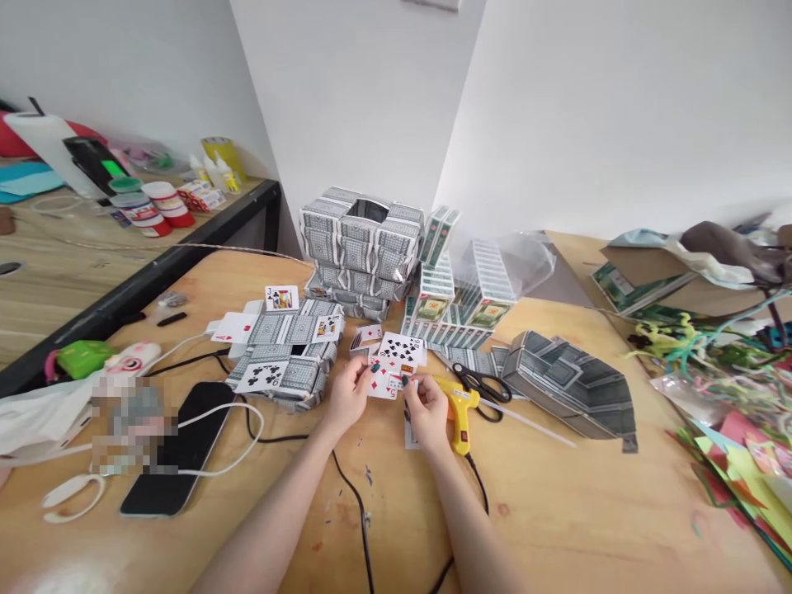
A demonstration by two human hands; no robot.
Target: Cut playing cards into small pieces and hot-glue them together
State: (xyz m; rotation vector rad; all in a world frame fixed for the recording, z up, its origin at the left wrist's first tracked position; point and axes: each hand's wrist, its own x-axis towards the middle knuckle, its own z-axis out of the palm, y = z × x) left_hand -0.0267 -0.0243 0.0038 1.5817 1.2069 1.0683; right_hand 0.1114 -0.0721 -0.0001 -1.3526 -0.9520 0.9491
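Observation:
Between my two hands is a playing card [384, 384], a five of diamonds. My left hand [350, 394] pinches its left edge, and my right hand [426, 406] grips its right side. Just behind it lie a spade card [393, 348] and a small open box of cards [366, 337]. Close by my right hand sits a yellow hot glue gun [461, 417], partly hidden by that hand. To the left is a flat structure of patterned cards [297, 338], with face cards such as a jack [281, 297] and a nine of clubs [262, 377] on it.
A taller card structure [362, 247] stands at the back beside stacked card boxes [454, 305]. Black scissors [479, 384], a glue stick [532, 426] and a curved card piece [569, 384] lie right. A phone [186, 450] and cables lie left; coloured paper [736, 462] is far right.

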